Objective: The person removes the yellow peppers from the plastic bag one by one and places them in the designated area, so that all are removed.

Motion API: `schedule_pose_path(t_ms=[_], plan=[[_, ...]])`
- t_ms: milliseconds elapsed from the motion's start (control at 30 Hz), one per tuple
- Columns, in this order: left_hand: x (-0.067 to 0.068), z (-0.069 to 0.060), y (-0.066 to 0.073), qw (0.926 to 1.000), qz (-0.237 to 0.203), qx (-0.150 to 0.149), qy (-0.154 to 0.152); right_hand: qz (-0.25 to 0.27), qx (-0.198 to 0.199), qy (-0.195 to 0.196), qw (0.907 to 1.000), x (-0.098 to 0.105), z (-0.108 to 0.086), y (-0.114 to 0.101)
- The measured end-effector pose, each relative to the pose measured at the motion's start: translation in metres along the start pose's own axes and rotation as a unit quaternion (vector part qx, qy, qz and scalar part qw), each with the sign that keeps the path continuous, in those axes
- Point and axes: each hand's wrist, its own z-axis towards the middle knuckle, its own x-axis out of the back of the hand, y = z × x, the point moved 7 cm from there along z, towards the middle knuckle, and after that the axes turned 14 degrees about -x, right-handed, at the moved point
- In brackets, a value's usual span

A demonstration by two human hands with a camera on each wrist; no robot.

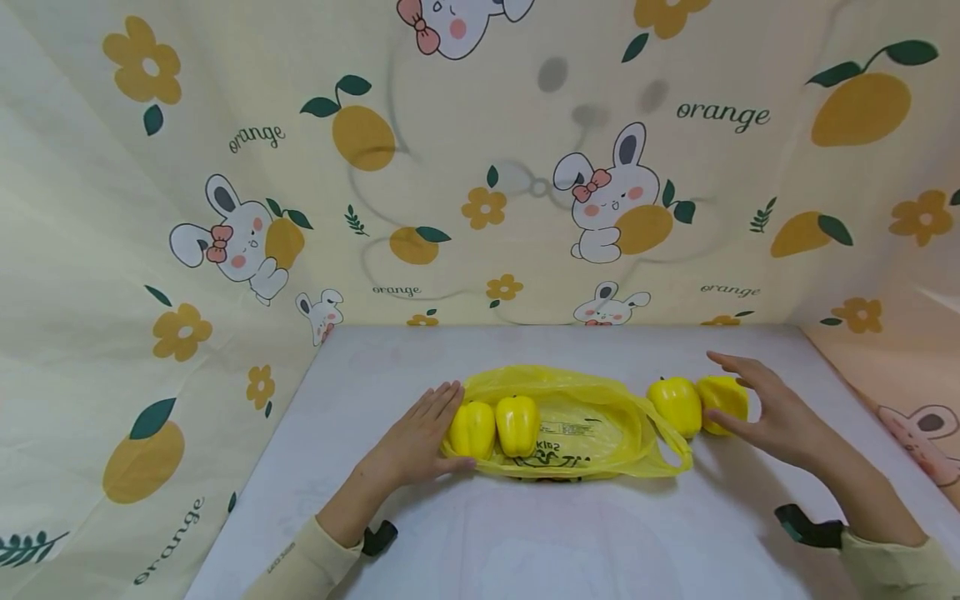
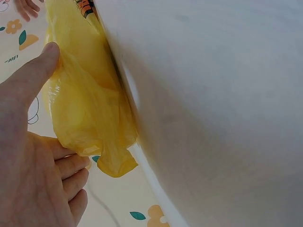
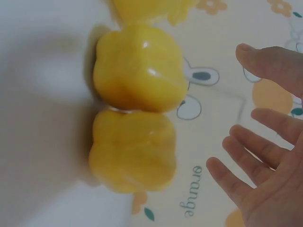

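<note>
Plainly wide-mouthed, roomy yellow bag (image 1: 596, 427)

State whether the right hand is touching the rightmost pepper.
Apart. The right wrist view plainly shows backdrop between the right hand and the rightmost pepper.

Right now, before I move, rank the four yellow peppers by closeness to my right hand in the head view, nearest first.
From the right hand:
1. Right loose pepper: right beside the hand, outside the bag.
2. Left loose pepper: next to it, near the bag's right end.
3. Right bagged pepper: inside the yellow bag.
4. Left bagged pepper: at the bag's left end.
</note>
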Motion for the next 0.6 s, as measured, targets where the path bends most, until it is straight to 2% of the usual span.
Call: schedule_pose_path(t_ms=[233,600], plan=[[0.0,0.0,0.0,1.0,0.0,0.001,-0.003,0.014,0.004,-0.007,0.9999,-0.002,0.001,-0.014],[-0.001,0.001,0.0,1.0,-0.004,0.007,-0.004,0.017,0.034,-0.009,0.9992,-0.012,0.001,-0.034]])
